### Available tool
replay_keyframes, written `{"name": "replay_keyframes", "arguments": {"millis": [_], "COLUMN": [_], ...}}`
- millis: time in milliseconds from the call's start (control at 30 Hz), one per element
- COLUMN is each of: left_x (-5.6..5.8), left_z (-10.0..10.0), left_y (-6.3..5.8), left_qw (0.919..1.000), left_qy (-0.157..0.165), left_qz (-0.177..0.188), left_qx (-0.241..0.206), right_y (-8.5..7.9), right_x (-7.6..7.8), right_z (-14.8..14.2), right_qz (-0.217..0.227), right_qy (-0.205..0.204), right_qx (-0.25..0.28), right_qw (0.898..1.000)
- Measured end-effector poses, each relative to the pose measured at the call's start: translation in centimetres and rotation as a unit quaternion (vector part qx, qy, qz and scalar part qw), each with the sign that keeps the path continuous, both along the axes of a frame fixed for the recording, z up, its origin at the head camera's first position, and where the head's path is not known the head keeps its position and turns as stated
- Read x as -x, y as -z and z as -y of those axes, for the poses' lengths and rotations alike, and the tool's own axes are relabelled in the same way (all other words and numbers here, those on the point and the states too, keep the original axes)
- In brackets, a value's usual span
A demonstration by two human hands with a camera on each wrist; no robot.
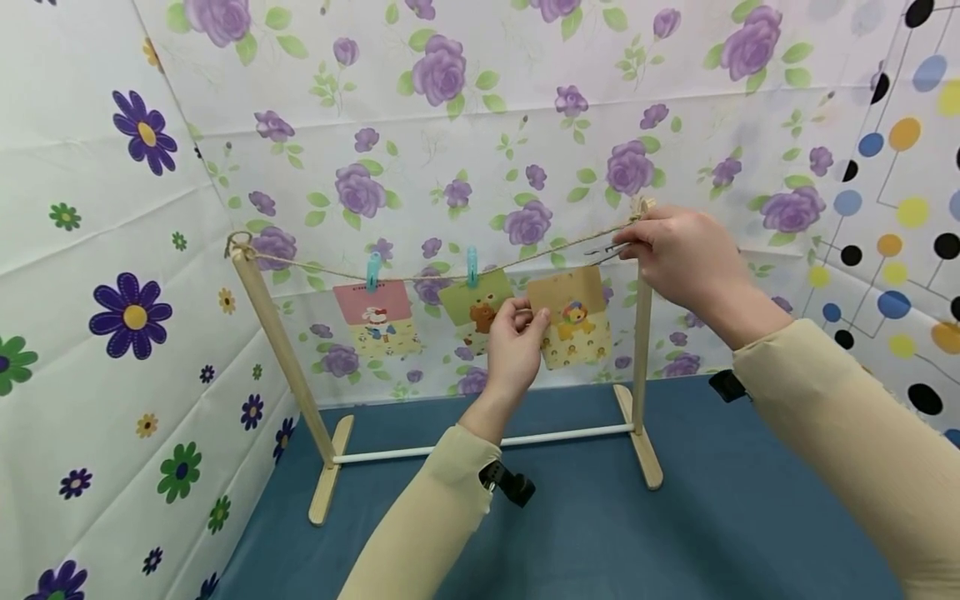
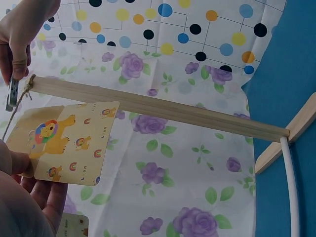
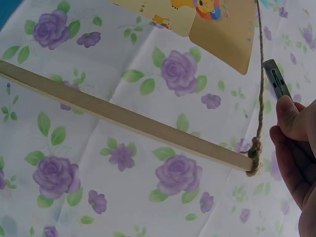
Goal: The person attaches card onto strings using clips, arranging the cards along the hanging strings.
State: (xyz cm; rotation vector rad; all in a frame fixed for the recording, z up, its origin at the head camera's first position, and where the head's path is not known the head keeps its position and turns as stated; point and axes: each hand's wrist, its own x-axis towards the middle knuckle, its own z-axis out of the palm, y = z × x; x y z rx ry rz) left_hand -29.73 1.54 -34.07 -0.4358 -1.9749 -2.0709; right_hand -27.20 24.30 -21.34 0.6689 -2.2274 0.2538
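Note:
My left hand [image 1: 517,342] pinches the left edge of a yellow lion card [image 1: 573,321] between thumb and fingers, with the card's top just under the twine [image 1: 555,248]. In my right hand [image 1: 678,254] is a grey clothespin [image 1: 602,250], gripped by its rear end beside the twine, near the right post. The right wrist view shows this clothespin [image 3: 276,79] next to the twine and apart from the card. Two blue clothespins hold a pink rabbit card [image 1: 378,317] and a green bear card [image 1: 472,304] on the twine, farther left.
A wooden stand carries the twine between its left post [image 1: 285,358] and right post [image 1: 641,350], with a white rod [image 1: 570,435] joining the feet below. It stands on a blue tabletop [image 1: 600,533]. Flowered cloth [image 1: 450,167] hangs behind it.

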Motion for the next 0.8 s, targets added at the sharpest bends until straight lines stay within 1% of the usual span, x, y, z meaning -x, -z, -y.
{"name": "replay_keyframes", "arguments": {"millis": [133, 233, 433, 700, 800], "left_x": [0.2, 0.3, 0.3, 0.9, 1.0], "left_z": [-0.3, -0.5, -0.6, -0.9, -1.0], "left_y": [-0.2, -0.4, -0.4, -0.8, -0.9], "left_qw": [0.9998, 0.9998, 0.9997, 0.9995, 0.9995], "left_qy": [0.006, 0.006, 0.012, -0.004, -0.003], "left_qz": [0.000, -0.002, -0.001, 0.001, 0.005], "left_qx": [-0.016, -0.021, -0.023, -0.031, -0.032], "right_y": [-0.7, -1.2, -1.9, -2.9, -3.2], "right_x": [0.4, 0.7, 0.8, 1.0, 1.1], "right_z": [0.5, 0.9, 1.2, 1.5, 1.7], "right_qz": [-0.006, -0.001, 0.021, 0.063, 0.070], "right_qy": [0.006, 0.011, 0.023, 0.041, 0.045], "right_qx": [-0.015, -0.021, -0.026, -0.034, -0.039], "right_qw": [1.000, 1.000, 0.999, 0.997, 0.996]}}
